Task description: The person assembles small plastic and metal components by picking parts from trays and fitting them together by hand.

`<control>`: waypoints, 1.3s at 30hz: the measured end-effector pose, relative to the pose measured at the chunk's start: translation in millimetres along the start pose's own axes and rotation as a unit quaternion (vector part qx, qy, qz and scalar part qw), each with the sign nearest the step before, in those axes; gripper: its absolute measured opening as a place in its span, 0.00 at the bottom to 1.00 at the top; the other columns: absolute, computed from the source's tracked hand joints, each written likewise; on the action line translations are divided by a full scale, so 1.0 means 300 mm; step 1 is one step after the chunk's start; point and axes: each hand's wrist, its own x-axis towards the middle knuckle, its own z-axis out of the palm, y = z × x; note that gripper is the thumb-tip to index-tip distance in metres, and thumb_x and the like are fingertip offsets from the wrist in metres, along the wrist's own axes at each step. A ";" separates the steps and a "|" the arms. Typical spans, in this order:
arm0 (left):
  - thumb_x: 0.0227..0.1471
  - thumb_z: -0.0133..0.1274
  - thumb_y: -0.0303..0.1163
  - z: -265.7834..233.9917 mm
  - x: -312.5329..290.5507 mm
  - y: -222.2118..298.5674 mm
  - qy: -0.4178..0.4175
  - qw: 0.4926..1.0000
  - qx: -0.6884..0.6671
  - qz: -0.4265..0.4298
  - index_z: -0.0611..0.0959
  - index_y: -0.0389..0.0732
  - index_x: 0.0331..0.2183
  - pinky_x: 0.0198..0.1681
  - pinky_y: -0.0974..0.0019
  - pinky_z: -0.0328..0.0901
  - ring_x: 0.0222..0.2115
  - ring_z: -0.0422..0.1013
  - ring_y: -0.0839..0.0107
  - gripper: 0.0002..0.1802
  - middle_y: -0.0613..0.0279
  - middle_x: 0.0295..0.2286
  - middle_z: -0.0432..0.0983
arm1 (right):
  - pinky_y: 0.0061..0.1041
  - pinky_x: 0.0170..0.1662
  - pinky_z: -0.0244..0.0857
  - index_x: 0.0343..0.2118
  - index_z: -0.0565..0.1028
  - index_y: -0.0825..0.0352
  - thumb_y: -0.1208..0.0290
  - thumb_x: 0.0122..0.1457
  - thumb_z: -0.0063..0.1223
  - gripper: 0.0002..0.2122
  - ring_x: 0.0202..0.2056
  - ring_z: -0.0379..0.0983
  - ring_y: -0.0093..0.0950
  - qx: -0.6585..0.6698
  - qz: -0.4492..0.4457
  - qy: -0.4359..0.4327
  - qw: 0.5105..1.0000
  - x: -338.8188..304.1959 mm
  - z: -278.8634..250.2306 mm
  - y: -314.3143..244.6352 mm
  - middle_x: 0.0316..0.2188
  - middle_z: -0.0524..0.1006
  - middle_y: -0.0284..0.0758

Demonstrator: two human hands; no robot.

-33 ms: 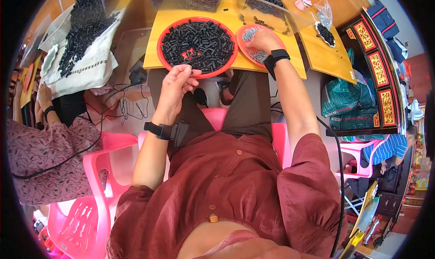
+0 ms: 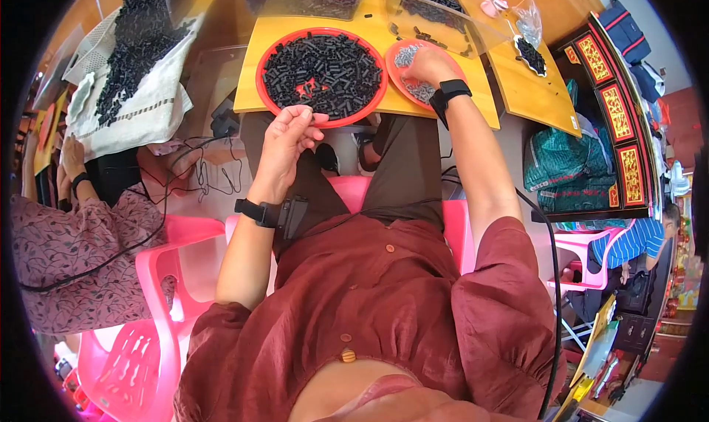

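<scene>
L hand (image 2: 289, 130) pinched narrow at big red tray (image 2: 267, 56) rim; R hand (image 2: 427, 64) fingers down in small tray (image 2: 399, 79), grip unclear. Pick singly, keep wrists low.

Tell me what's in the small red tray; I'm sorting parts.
Small grey metal pieces lie in the small red tray. The right hand covers its middle, hiding whatever is beneath.

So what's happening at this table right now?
A seated person works at a yellow table. The right hand reaches into a small red dish of grey metal bits. The left hand hangs near the rim of a big red tray of small black pieces, fingers pinched together.
</scene>
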 end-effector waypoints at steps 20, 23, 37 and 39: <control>0.58 0.49 0.35 0.006 0.001 0.004 0.011 1.000 0.000 -0.012 0.74 0.42 0.37 0.28 0.80 0.64 0.25 0.72 0.82 0.08 0.60 0.34 0.79 | 0.36 0.43 0.69 0.32 0.79 0.69 0.63 0.45 0.57 0.15 0.39 0.74 0.43 -0.029 0.030 0.076 0.996 0.003 0.003 0.068 0.36 0.77 0.48; 0.58 0.49 0.35 0.006 0.002 0.003 0.008 1.000 0.001 -0.012 0.74 0.42 0.37 0.28 0.80 0.64 0.25 0.72 0.82 0.08 0.60 0.34 0.79 | 0.36 0.42 0.69 0.29 0.79 0.69 0.64 0.42 0.59 0.14 0.38 0.75 0.42 -0.038 0.016 0.084 0.996 0.012 0.016 0.082 0.33 0.78 0.47; 0.60 0.45 0.35 -0.005 -0.008 0.006 -0.021 0.995 -0.099 0.014 0.72 0.41 0.44 0.31 0.78 0.66 0.29 0.73 0.78 0.13 0.54 0.42 0.76 | 0.37 0.36 0.70 0.20 0.77 0.69 0.66 0.38 0.59 0.10 0.30 0.76 0.43 0.116 -0.054 0.158 0.979 -0.057 -0.051 -0.002 0.22 0.77 0.48; 0.61 0.44 0.35 0.011 -0.003 0.013 -0.018 0.993 -0.117 0.019 0.72 0.41 0.44 0.31 0.78 0.66 0.29 0.73 0.77 0.13 0.54 0.42 0.75 | 0.33 0.31 0.69 0.20 0.77 0.68 0.68 0.39 0.58 0.08 0.24 0.76 0.38 0.177 -0.085 0.247 0.949 -0.120 -0.066 -0.038 0.18 0.76 0.44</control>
